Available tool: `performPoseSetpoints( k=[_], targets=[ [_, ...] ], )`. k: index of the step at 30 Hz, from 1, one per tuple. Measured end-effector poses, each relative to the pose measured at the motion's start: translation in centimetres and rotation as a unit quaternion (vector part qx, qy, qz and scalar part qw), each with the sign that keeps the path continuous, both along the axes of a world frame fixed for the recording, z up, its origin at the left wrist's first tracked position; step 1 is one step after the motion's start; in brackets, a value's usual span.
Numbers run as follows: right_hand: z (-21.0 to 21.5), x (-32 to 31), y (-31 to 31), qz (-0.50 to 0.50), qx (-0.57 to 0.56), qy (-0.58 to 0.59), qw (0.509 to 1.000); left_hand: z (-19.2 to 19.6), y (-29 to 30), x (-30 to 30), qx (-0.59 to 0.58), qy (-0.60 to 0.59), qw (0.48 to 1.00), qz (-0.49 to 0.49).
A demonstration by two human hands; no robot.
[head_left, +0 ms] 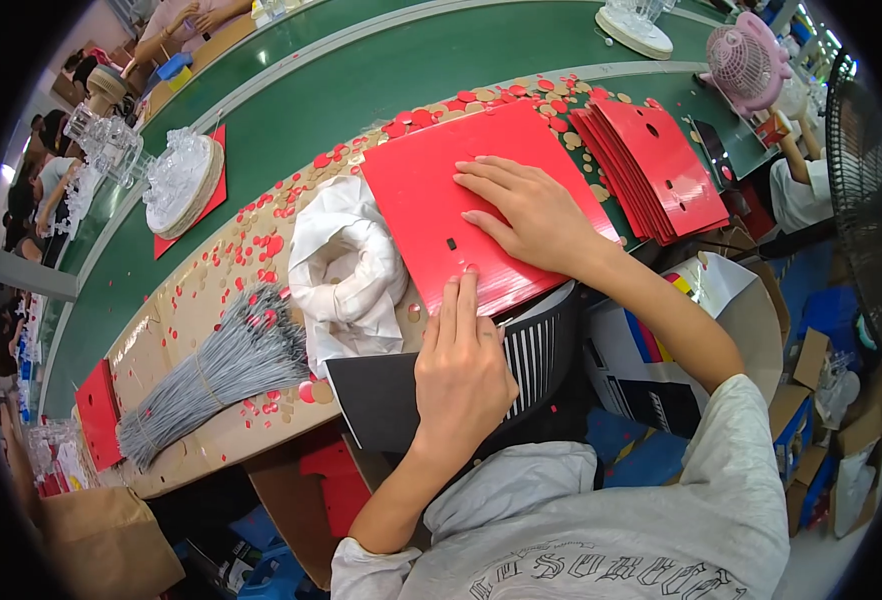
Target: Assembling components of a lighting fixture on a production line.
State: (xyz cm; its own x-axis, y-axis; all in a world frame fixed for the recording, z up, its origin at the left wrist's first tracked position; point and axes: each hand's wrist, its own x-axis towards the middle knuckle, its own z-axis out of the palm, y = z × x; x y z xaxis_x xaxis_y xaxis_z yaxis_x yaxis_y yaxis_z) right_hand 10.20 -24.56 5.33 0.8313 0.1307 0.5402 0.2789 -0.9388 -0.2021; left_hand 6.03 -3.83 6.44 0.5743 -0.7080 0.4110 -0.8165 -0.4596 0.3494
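A red ribbed plastic sheet [416,190] with a small slot-shaped hole lies before me, angled across the table edge. My right hand [536,215] rests on top of it, palm down, fingers stretched out. Two straight fingers of my left hand [464,365] press on the sheet's near part beside a small round cut. The other left fingers are bent, and the left thumb is hidden. Under the sheet's near edge is a black curved piece with slits [536,355]. A crumpled white cloth-like ring [346,275] lies left of the sheet.
Red and tan discs [271,245] litter the brown-covered table. Grey wire ties [211,375] lie bundled at left. A stack of red sheets [656,170] stands at right, near a pink fan [746,60] and an open carton [651,350]. Beyond runs a green conveyor [291,115] carrying clear ornaments [186,180].
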Motion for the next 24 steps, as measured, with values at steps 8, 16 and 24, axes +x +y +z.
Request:
performPoseSetpoints(
  k=[8, 16, 24],
  targets=[
    [1.9, 0.7, -0.7, -0.062, -0.003, 0.092, 0.994, -0.1, 0.0, -0.1, -0.005, 0.021, 1.000, 0.012],
    [0.1, 1.3, -1.3, -0.015, 0.042, 0.039, 0.998, -0.5, 0.0, -0.2, -0.009, 0.011, 1.000, 0.014],
    [-0.4, 3.6, -2.3, -0.078, -0.034, 0.072, 0.994, -0.1, -0.1, -0.1, -0.015, 0.018, 1.000, 0.012]
  ],
)
